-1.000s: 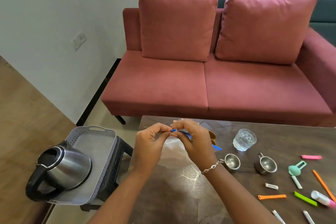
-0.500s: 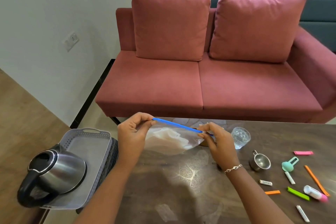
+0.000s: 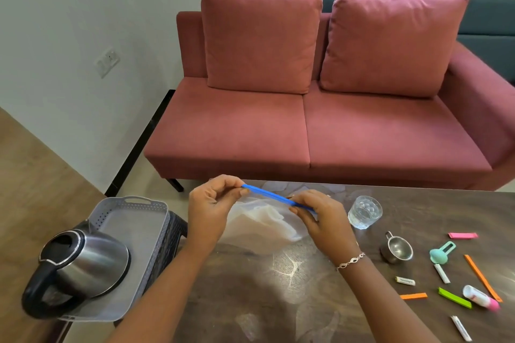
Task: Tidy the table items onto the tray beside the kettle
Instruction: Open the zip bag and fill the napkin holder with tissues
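A glass (image 3: pixel 364 211) and a steel cup (image 3: pixel 396 249) stood right of our hands. We pinched a clear bag (image 3: pixel 260 224) by its blue strip — left hand (image 3: pixel 210 210) and right hand (image 3: pixel 320 217) closed on it — above the table (image 3: pixel 278 301), the tray (image 3: pixel 133 231) well left.

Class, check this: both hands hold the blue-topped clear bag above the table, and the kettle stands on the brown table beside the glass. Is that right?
Not quite. The kettle stands on the grey tray left of the table, far from the glass, as the head view shows. The left hand and right hand do hold the bag.
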A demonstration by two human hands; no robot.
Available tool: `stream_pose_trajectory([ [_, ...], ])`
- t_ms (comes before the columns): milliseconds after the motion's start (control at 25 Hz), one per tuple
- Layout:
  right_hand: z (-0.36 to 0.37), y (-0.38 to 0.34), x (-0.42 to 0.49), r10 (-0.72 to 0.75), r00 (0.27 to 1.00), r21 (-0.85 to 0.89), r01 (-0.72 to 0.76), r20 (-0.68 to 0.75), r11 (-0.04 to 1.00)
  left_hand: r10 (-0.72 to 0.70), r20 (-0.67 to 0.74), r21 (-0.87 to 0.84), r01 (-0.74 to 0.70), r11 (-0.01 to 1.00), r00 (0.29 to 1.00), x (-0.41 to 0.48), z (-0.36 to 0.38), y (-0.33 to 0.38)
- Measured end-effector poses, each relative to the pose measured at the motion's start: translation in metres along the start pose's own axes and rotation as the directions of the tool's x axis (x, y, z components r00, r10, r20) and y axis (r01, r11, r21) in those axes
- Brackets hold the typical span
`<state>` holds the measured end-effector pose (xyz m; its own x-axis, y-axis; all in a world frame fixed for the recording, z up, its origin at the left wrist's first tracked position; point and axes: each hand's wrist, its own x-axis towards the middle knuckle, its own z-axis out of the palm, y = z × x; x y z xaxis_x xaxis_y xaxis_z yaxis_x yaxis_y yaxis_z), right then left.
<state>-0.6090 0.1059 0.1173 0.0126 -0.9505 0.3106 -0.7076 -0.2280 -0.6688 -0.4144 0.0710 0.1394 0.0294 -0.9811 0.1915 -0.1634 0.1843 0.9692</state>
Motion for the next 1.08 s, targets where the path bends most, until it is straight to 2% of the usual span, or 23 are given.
stream_pose_trajectory([
  [80,0.008,-0.003,0.001,0.049,0.997,-0.019,-0.050,-0.053,0.999,-0.013,-0.116,-0.007,0.013,1.000,0.993,-0.004,0.005,-0.002],
  [160,0.015,-0.005,0.000,0.115,0.990,-0.036,-0.118,-0.080,0.992,-0.048,-0.284,-0.009,0.047,0.999,0.958,-0.013,0.013,-0.006],
  [200,0.017,-0.007,-0.001,0.135,0.987,-0.044,-0.140,-0.089,0.989,-0.080,-0.320,-0.023,0.077,0.997,0.944,-0.021,0.019,-0.009],
  [240,0.020,-0.010,-0.002,0.148,0.984,-0.049,-0.153,-0.094,0.987,-0.140,-0.300,-0.059,0.128,0.990,0.944,-0.029,0.026,-0.011],
  [360,0.027,-0.018,-0.006,0.148,0.985,-0.046,-0.152,-0.083,0.987,-0.385,-0.103,-0.245,0.352,0.904,0.917,-0.048,0.048,-0.015],
  [480,0.032,-0.023,-0.010,0.152,0.987,-0.024,-0.154,-0.051,0.988,-0.482,-0.054,-0.357,0.433,0.827,0.875,-0.047,0.058,-0.013],
  [640,0.035,-0.025,-0.014,0.222,0.975,0.109,-0.221,0.004,0.969,-0.488,-0.056,-0.401,0.428,0.810,0.871,-0.043,0.057,-0.010],
  [800,0.031,-0.021,-0.012,0.330,0.941,0.295,-0.339,0.082,0.893,-0.517,-0.064,-0.391,0.455,0.800,0.853,-0.042,0.055,-0.011],
  [960,0.029,-0.019,-0.009,0.373,0.911,0.367,-0.412,0.177,0.834,-0.523,-0.077,-0.369,0.463,0.806,0.849,-0.043,0.053,-0.012],
  [1080,0.029,-0.020,-0.008,0.396,0.898,0.381,-0.440,0.191,0.813,-0.525,-0.092,-0.336,0.470,0.816,0.846,-0.044,0.052,-0.015],
])
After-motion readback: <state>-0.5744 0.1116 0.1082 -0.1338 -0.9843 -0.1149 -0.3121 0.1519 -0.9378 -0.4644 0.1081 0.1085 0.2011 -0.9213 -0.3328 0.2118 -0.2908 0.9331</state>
